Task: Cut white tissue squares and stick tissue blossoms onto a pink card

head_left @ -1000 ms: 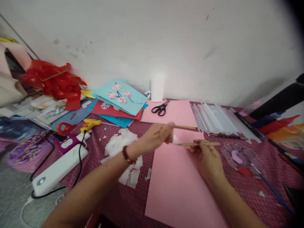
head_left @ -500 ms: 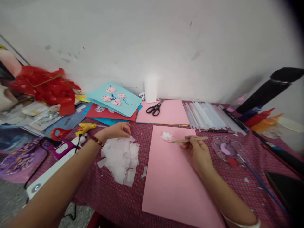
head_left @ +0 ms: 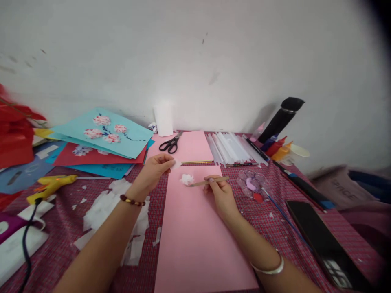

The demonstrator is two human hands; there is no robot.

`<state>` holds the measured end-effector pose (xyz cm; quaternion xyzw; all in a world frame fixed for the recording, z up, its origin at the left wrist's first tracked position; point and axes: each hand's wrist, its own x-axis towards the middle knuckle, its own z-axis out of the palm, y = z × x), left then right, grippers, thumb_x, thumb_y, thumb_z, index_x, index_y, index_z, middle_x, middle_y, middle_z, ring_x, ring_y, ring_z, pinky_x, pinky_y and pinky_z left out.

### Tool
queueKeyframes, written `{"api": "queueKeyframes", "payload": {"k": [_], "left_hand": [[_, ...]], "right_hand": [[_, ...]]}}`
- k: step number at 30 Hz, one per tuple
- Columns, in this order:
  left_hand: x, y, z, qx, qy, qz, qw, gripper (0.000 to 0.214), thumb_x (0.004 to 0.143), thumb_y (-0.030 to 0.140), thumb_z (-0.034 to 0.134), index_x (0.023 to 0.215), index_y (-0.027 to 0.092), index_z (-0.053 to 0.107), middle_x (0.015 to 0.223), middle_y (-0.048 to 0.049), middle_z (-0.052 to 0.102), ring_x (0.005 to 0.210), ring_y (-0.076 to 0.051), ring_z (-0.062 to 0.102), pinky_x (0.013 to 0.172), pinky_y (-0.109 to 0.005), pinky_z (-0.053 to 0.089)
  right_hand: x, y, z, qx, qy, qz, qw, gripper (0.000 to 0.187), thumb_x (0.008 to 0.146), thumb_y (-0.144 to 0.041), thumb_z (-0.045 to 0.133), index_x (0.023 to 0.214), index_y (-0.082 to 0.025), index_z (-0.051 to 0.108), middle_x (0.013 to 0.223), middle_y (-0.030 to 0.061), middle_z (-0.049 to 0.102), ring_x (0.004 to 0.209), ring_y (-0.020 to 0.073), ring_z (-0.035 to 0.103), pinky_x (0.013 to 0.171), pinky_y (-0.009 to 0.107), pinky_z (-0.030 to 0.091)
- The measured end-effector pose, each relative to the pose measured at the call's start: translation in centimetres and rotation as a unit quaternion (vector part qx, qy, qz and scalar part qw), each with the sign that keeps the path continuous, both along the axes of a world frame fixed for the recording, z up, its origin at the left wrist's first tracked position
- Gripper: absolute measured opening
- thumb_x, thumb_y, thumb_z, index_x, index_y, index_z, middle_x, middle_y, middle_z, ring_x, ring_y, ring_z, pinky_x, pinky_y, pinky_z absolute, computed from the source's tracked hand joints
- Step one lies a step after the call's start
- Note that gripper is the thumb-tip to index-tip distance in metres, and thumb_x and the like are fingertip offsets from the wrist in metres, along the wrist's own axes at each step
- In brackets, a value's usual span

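A pink paper sheet lies in front of me, with a small white paper flower near its top left. My left hand pinches a small piece of white tissue paper above the sheet's top left corner. In my right hand is a thin wooden stick, held nearly level, its tip close to the flower's lower right side. Under my left forearm spreads a heap of white tissue squares, partly hidden by the arm.
Black-handled scissors rest on a pink paper stack at the back. Left are decorated blue cards and a yellow glue gun. On the right lie glue sticks, a paint palette, a brush and a phone.
My left hand has moved from over the tissue heap to the pink sheet's top edge, now with a tissue piece in its fingers. The view has turned right; the stick remains beside the flower.
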<state>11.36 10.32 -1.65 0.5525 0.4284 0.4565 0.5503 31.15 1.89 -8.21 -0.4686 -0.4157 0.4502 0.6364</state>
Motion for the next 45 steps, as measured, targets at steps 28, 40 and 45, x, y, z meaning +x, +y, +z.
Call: {"api": "queueKeyframes", "payload": {"k": [28,40,45], "left_hand": [[1.1,-0.1,-4.3,0.03,0.178,-0.189,0.965,0.007,0.066,0.02,0.061,0.068,0.015,0.066,0.063,0.0001,0.061,0.06,-0.011,0.053,0.059,-0.023,0.038],[2.0,0.5,-5.3,0.071,0.207,-0.137,0.966,0.007,0.065,0.02,0.058,0.068,0.016,0.063,0.062,0.0008,0.061,0.057,-0.012,0.053,0.054,-0.022,0.038],[2.2,0.7,-5.4,0.066,0.206,-0.145,0.966,0.008,0.066,0.022,0.059,0.067,0.016,0.064,0.062,0.0002,0.061,0.058,-0.012,0.053,0.055,-0.022,0.038]], "right_hand": [[-0.1,0.6,-0.1,-0.035,0.009,-0.026,0.999,0.023,0.079,-0.038,0.06,0.087,-0.017,0.065,0.067,-0.0002,0.063,0.05,0.0102,0.055,0.049,0.023,0.044],[-0.2,0.1,0.2,-0.021,0.045,-0.053,0.997,0.019,0.08,-0.037,0.058,0.082,-0.019,0.062,0.063,-0.0009,0.061,0.053,0.0112,0.056,0.052,0.024,0.047],[-0.4,0.1,0.1,0.001,-0.024,-0.029,0.999,0.018,0.084,-0.036,0.054,0.084,-0.02,0.062,0.067,-0.0006,0.06,0.058,0.0124,0.056,0.056,0.026,0.048]]}}
